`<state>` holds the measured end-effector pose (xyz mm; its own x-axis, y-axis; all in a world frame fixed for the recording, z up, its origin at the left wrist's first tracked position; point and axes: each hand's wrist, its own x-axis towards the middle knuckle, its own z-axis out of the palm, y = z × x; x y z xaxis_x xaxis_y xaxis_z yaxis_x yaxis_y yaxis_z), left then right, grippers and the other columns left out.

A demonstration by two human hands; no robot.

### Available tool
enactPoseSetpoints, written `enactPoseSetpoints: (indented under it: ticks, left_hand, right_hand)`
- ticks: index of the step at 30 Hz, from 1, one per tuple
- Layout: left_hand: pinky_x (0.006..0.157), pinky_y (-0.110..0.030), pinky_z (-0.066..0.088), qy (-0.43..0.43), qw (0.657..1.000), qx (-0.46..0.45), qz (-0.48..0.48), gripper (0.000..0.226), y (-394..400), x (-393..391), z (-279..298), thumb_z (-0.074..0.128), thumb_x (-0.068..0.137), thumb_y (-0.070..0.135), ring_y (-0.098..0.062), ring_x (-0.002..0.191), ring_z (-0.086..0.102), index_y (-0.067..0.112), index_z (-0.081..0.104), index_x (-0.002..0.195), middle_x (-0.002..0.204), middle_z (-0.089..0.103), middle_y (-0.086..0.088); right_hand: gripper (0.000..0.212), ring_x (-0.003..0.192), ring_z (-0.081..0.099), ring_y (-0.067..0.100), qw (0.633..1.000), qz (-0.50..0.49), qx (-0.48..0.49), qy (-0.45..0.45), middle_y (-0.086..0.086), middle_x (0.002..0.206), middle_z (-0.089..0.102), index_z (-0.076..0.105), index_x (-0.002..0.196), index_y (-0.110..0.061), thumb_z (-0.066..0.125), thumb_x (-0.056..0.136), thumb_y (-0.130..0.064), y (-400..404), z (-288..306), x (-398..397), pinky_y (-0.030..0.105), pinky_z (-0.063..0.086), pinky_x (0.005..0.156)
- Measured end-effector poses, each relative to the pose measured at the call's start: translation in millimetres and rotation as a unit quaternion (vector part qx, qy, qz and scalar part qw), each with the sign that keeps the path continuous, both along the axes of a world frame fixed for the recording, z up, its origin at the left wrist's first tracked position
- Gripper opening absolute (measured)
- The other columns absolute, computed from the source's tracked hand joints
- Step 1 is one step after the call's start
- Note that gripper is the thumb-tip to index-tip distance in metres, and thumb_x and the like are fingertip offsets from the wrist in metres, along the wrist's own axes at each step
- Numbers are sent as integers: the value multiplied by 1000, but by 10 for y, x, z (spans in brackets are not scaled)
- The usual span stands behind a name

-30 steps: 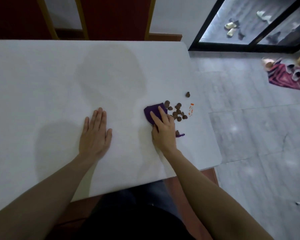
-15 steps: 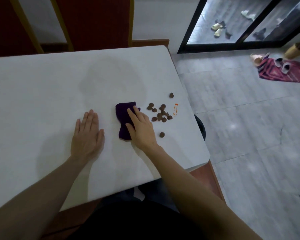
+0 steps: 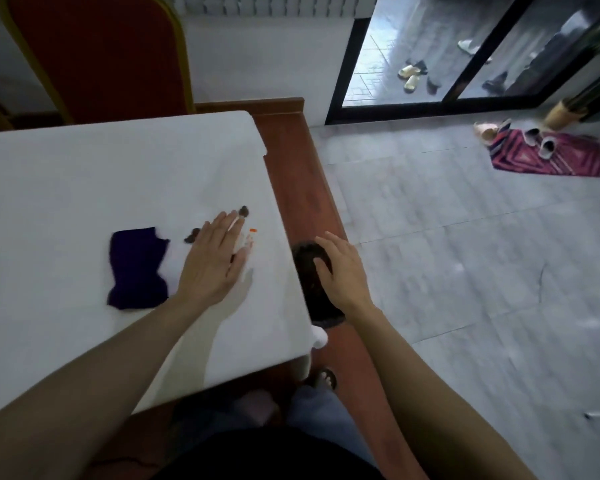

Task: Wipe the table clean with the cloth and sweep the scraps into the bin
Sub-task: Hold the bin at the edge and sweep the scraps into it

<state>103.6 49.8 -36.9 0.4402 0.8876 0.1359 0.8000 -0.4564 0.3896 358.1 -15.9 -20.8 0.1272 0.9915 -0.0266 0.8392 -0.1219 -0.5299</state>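
probably a home (slippers, rug)

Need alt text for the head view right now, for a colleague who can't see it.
The left hand lies flat on the white table over small brown scraps near its right edge, while the right hand grips the rim of a dark round bin held beside that edge. A dark purple cloth lies loose on the table, left of the left hand.
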Motion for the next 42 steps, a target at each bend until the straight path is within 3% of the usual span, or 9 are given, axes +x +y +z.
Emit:
enactPoseSetpoints:
  ticks: [8, 15, 20, 28, 35, 39, 42]
  left_hand:
    - [119, -37, 27, -29, 997, -70, -13, 60, -100, 1723, -198, 31, 99, 40, -25, 142, 38, 8, 40, 149, 152, 44, -10]
    - [120, -37, 25, -8, 984, -173, 46, 55, 274, 2401, -1032, 45, 102, 32, -24, 145, 30, 10, 34, 152, 156, 36, -9]
    - [118, -40, 28, 26, 950, -271, 155, 60, 610, 2480, -1972, 45, 102, 33, -27, 146, 27, 11, 27, 154, 159, 29, -9]
    - [116, -45, 30, 81, 900, -354, 239, 68, 1010, 2322, -3343, 51, 101, 31, -33, 146, 25, 14, 17, 157, 161, 21, -10]
    - [118, -51, 25, 40, 850, -421, 313, 74, 1165, 2152, -4074, 52, 101, 18, -37, 148, 16, 24, 6, 159, 165, 6, -7]
    - [108, -49, 38, 13, 816, -460, 349, 77, 1165, 2107, -4286, 49, 100, 6, -42, 138, 35, 27, 3, 159, 161, 18, -15]
    - [99, -47, 42, 10, 823, -450, 347, 67, 1188, 2078, -4348, 45, 100, 2, -43, 127, 46, 23, 18, 157, 150, 36, -20]
  right_hand:
    - [43, 131, 43, 23, 995, -74, -68, 19, 0, 142, 52, 52, 139, -19, 56, 96, -23, -63, -354, 1485, 36, 39, 107]
    - [48, 131, 46, 24, 972, -150, -165, 71, 5, 142, 51, 48, 141, -15, 58, 94, -19, 26, -1160, 2128, 36, 38, 105]
    - [56, 132, 47, 24, 949, -200, -211, 126, 7, 145, 48, 42, 145, -16, 62, 93, -23, 85, -2124, 2391, 36, 39, 105]
    - [81, 137, 42, 25, 912, -233, -255, 221, 5, 154, 39, 29, 152, -20, 74, 85, -28, 318, -3629, 2391, 38, 41, 105]
    - [100, 137, 42, 30, 868, -278, -297, 283, 5, 154, 37, 20, 154, -24, 82, 75, -32, 391, -4414, 2322, 50, 45, 105]
    - [94, 122, 55, 33, 826, -318, -322, 335, 6, 139, 53, 34, 146, -23, 84, 68, -35, 357, -4720, 2309, 53, 53, 94]
    - [67, 110, 61, 32, 793, -343, -325, 385, 7, 126, 62, 49, 134, -20, 81, 75, -22, 342, -4828, 2295, 54, 55, 89]
